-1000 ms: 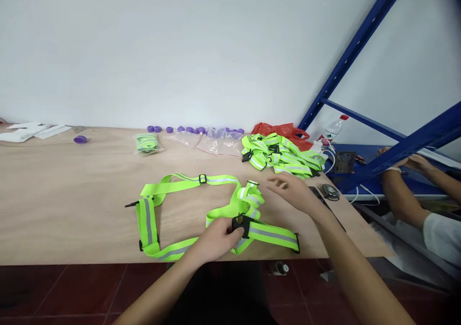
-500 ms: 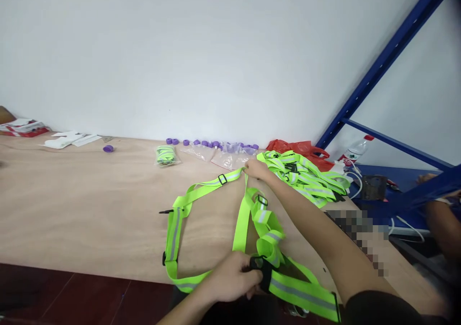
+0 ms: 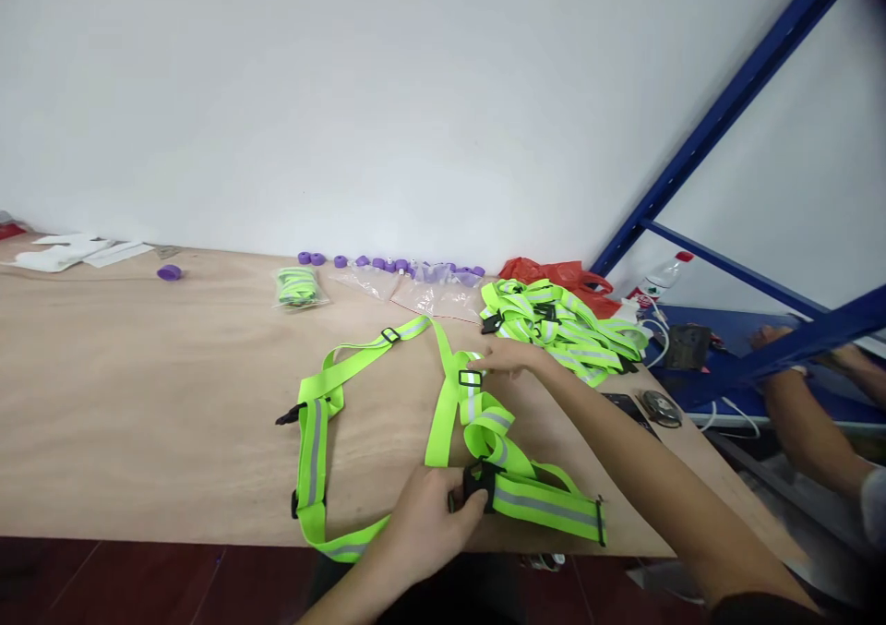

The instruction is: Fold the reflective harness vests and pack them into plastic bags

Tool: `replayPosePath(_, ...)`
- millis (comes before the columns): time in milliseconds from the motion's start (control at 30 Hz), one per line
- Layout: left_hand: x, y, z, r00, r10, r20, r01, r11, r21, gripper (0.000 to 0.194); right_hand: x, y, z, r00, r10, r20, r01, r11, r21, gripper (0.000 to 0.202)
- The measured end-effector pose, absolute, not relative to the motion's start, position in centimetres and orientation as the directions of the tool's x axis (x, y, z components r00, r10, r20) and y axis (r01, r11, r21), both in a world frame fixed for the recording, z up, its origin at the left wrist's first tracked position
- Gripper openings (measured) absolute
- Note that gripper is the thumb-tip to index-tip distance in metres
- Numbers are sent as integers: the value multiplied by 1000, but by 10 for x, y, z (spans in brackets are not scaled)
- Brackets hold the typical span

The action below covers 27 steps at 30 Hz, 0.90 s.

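Observation:
A neon-green reflective vest (image 3: 315, 450) of elastic straps with grey stripes lies spread on the wooden table. My left hand (image 3: 433, 519) is closed on it at the black buckle (image 3: 479, 485) near the table's front edge. My right hand (image 3: 508, 357) has its fingers stretched out, touching the strap beside a black slider (image 3: 471, 378). The strap between slider and buckle is curled and twisted. A black clip (image 3: 291, 415) sticks out at the vest's left side.
A heap of green straps (image 3: 571, 330) lies at the back right before a red plastic bag (image 3: 554, 279). A packed bag (image 3: 299, 287), clear bags (image 3: 439, 299) and purple caps (image 3: 380, 263) lie toward the wall. Another person's arm (image 3: 809, 422) shows beyond the blue frame (image 3: 726, 126).
My right hand has let go of the strap's top junction and come nearer, to the slider. The junction now lies on the table. My left hand stays at the buckle. The view has shifted slightly.

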<state>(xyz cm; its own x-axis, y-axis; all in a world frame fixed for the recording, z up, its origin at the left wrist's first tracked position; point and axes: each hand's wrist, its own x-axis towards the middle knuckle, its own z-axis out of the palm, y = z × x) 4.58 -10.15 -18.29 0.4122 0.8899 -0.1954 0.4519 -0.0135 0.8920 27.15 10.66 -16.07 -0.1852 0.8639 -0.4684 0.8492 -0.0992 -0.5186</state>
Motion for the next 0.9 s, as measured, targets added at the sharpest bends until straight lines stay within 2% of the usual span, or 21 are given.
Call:
replayPosePath(100, 46, -104, -184, 440, 876, -195, 417, -7, 909, 35, 274, 102, -171, -227, 883, -412, 735, -122, -667, 38)
replayPosePath(233, 43, -105, -191, 497, 845, -196, 335, 21, 942, 33, 270, 115, -170, -179, 940, -289, 540, -152, -828, 34)
replayPosePath(367, 41, -107, -194, 508, 843, -176, 296, 21, 955, 32, 265, 134, -154, -123, 966, -226, 398, -161, -903, 41)
replayPosePath(467, 41, -107, -194, 506, 845, -173, 261, 41, 964, 34, 262, 141, -140, -118, 970, -211, 392, -150, -908, 44)
replayPosePath(633, 42, -106, -194, 448, 869, -211, 264, 96, 960, 36, 265, 113, -132, -53, 986, -157, 584, -97, -806, 38)
replayPosePath(700, 41, -107, -194, 439, 873, -211, 283, 89, 955, 37, 266, 89, -136, -29, 991, -134, 672, -80, -736, 44)
replayPosePath(800, 40, -109, -192, 414, 896, -160, 363, -1, 932, 40, 262, 54, -148, -31, 986, -166, 847, -62, -529, 58)
replayPosePath(867, 40, -112, -190, 403, 911, -87, 419, -99, 903, 42, 254, 40, -157, -44, 979, -197, 907, -44, -420, 55)
replayPosePath(900, 40, -114, -189, 403, 913, -59, 439, -137, 888, 42, 249, 37, -162, -57, 976, -210, 912, -34, -409, 51)
